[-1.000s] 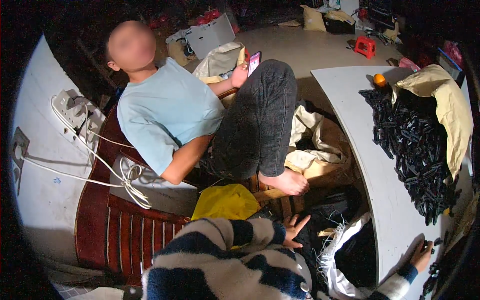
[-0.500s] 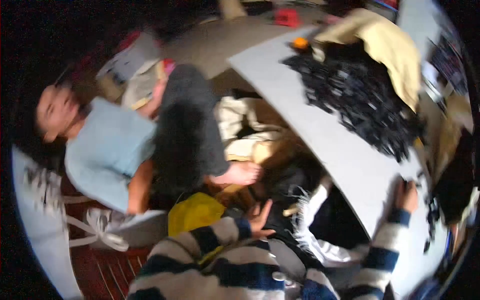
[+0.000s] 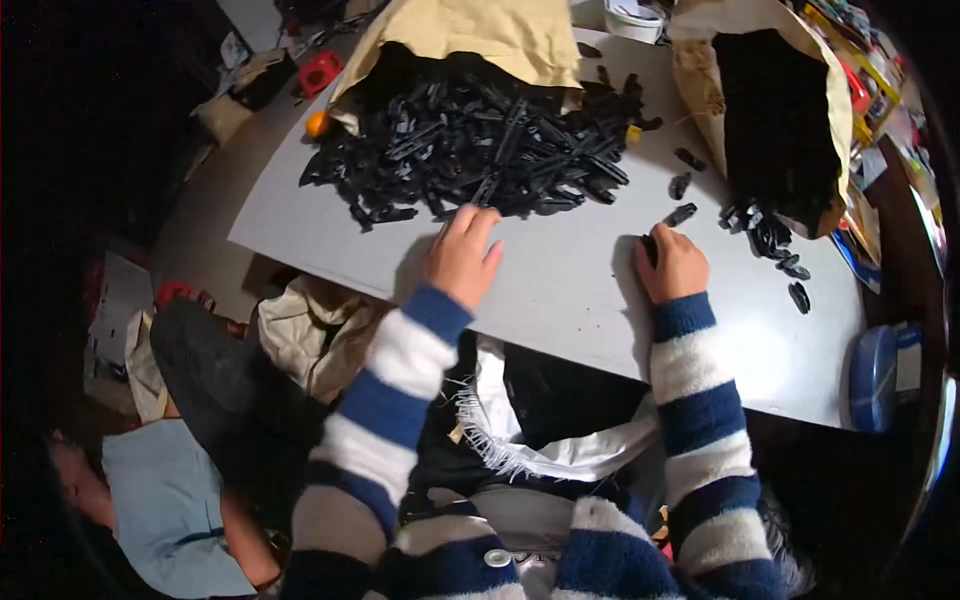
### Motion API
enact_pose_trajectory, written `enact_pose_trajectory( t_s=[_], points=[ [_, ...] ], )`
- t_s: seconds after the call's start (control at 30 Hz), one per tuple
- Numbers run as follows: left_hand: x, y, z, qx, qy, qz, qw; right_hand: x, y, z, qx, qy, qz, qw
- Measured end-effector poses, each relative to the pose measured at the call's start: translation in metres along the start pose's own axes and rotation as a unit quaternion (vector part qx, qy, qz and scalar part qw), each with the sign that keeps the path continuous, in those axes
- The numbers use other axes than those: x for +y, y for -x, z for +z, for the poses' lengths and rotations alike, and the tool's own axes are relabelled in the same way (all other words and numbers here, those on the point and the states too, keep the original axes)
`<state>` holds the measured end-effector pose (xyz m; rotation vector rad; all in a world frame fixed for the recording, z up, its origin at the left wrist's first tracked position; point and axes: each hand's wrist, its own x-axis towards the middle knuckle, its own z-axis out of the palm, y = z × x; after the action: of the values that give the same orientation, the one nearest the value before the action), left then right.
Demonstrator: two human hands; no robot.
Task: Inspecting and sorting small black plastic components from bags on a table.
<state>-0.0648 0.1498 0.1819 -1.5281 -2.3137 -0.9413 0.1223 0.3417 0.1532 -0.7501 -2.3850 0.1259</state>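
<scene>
A big heap of small black plastic parts (image 3: 480, 150) spills from a tan sack (image 3: 470, 35) onto the grey table (image 3: 560, 290). My left hand (image 3: 462, 255) reaches flat to the near edge of the heap, fingers apart, touching the closest pieces. My right hand (image 3: 672, 262) rests curled on the table with a small black part showing at its thumb side. Both arms wear blue and white striped sleeves. Loose black parts (image 3: 770, 240) lie just right of my right hand, beside a second tan sack (image 3: 775, 110) full of black parts.
A person in a light blue shirt (image 3: 170, 500) lies on the floor at lower left, dark trouser leg raised. A blue lidded tub (image 3: 875, 375) stands at the table's right edge. A white bag with black contents (image 3: 560, 430) sits in my lap. Clutter lines the far floor.
The view has swung from the floor and the person up onto the table. My left hand has come up from my lap to the heap; my right hand has moved inward along the table.
</scene>
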Motion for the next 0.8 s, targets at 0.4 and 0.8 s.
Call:
enact_pose_trajectory(
  t_s=[0.4, 0.8],
  points=[
    [0.022, -0.005, 0.028, 0.058, 0.069, 0.032, 0.995, -0.009, 0.023, -0.020, 0.031, -0.278, 0.066, 0.958],
    [0.100, 0.051, -0.001, -0.271, 0.633, -0.180, 0.702, -0.086, 0.071, -0.048, 0.008, -0.722, 0.231, 0.652]
  ],
)
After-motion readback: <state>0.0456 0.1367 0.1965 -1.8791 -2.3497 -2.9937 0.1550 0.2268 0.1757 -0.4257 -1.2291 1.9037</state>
